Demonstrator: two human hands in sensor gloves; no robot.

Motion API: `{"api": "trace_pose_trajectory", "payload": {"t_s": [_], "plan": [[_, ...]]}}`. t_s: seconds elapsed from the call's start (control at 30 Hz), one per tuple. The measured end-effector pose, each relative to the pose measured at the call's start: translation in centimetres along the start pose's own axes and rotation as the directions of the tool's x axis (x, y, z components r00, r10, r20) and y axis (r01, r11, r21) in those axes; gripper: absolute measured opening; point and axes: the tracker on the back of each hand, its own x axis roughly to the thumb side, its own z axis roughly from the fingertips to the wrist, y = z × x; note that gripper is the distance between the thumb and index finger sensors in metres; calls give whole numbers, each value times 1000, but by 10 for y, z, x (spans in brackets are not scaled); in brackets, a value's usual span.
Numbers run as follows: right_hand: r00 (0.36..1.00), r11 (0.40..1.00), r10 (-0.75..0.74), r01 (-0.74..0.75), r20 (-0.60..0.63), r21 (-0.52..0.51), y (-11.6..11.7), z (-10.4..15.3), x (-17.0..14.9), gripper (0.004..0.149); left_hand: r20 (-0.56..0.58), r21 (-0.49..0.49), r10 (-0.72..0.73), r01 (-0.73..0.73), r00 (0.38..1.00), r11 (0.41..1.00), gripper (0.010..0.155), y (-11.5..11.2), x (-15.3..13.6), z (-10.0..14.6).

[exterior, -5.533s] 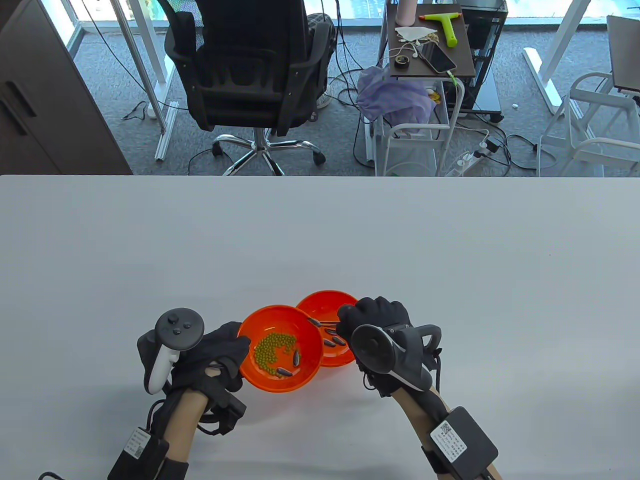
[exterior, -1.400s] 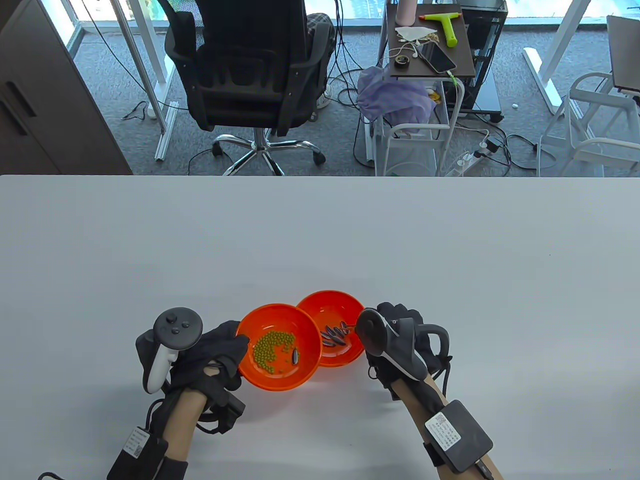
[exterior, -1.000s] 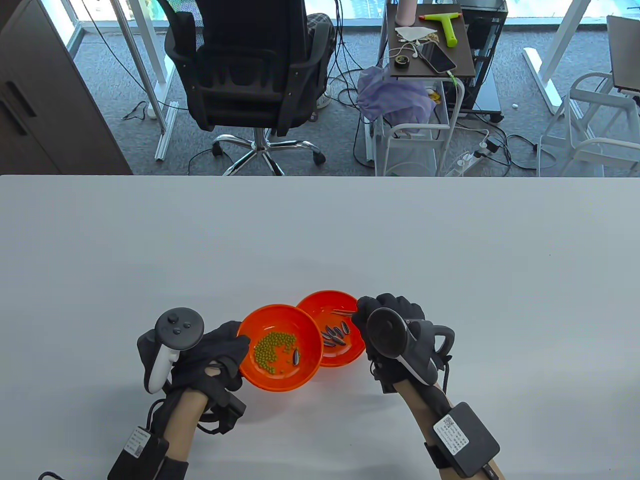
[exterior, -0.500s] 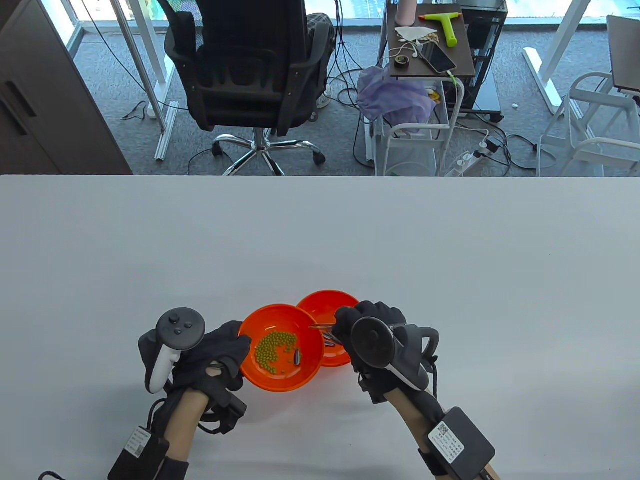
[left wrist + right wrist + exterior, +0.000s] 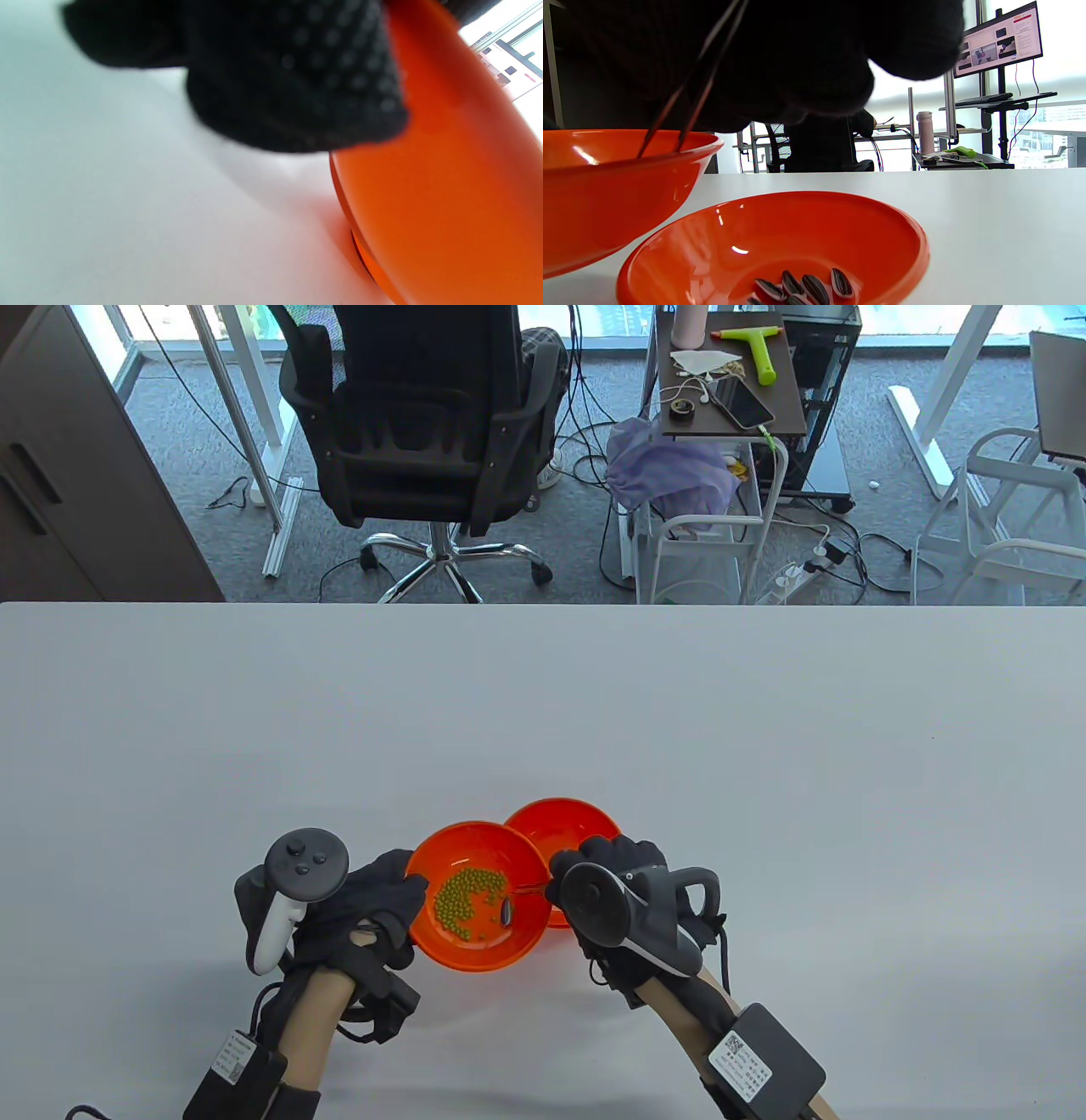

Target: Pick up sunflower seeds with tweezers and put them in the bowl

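- Two orange bowls stand side by side on the white table [image 5: 679,712], touching or nearly touching. The near bowl [image 5: 441,933] holds a heap of green beans [image 5: 462,899] and one striped sunflower seed [image 5: 506,910] that lies on its right inner slope.
- The far bowl [image 5: 882,237] holds the sorted seeds [image 5: 801,290]; the right wrist view shows at least four or five of them on its bottom.
- The left hand [image 5: 365,908] grips the left rim of the near bowl, with the fingers curled over the edge; the left wrist view shows a gloved finger pressed on the orange wall.
- The right hand [image 5: 611,891] pinches a pair of thin metal tweezers [image 5: 691,84], and its fingers are closed around their upper part. The tips reach down inside the near bowl, close to the last seed.
- It is not possible to tell whether the tips already touch or hold this seed, because the rim hides them in the right wrist view and they are too small in the table view.
- Judging from this, the task seems almost finished: most seeds are in the far bowl, and only one visible seed is left among the beans. More could be hidden under the beans.
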Motion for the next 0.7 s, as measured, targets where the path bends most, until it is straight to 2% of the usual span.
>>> {"api": "trace_pose_trajectory", "payload": {"t_s": [0.23, 0.7], "plan": [[1000, 999, 19, -19, 9, 42, 3, 2, 9, 41, 4, 8, -8, 8, 1000, 1000, 51, 0, 0, 0], [1000, 1000, 16, -16, -24, 13, 10, 6, 18, 40, -1, 28, -23, 23, 1000, 999, 51, -1, 1, 1]]}}
